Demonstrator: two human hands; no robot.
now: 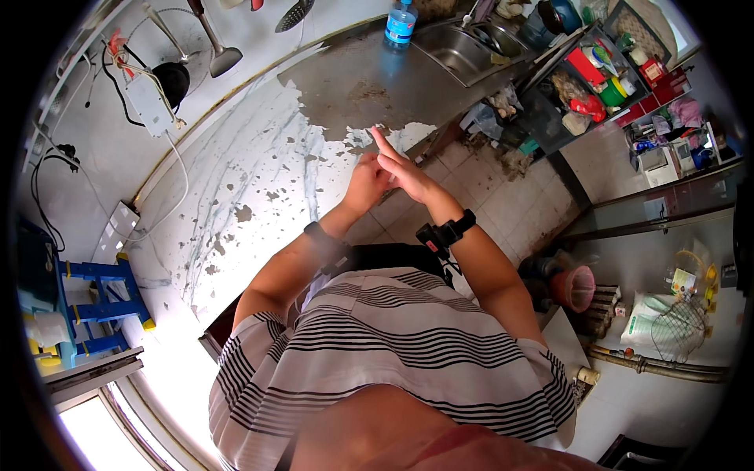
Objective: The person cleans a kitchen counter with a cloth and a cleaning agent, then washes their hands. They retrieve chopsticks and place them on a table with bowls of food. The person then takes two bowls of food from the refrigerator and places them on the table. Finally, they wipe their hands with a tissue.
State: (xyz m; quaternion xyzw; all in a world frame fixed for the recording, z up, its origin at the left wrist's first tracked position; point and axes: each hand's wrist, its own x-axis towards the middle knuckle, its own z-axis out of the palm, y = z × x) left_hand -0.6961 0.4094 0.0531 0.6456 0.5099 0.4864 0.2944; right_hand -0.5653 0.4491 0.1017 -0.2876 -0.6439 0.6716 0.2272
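Note:
My left hand [366, 181] and my right hand [409, 176] meet in front of my body, above the front edge of the worktop. The fingers of my left hand are curled against my right hand, which hides part of them. On my right hand, one finger points away from me and stands apart from the digit beside it. No object shows clearly in either hand. Below them lies the worktop [259, 171], its white marble-pattern covering torn and peeling. A bare grey metal patch [353, 88] shows at its far end. Both wrists wear dark straps, the right one carrying a black device [446, 234].
A blue-labelled plastic bottle [400, 26] stands beside the steel sink [456, 53]. A spatula [224, 59] and a skimmer [293, 15] hang on the wall, near a power strip [147, 103]. Blue plastic racks [103, 306] are at left. Cluttered shelves [607, 88] and a pink bucket [574, 288] are at right.

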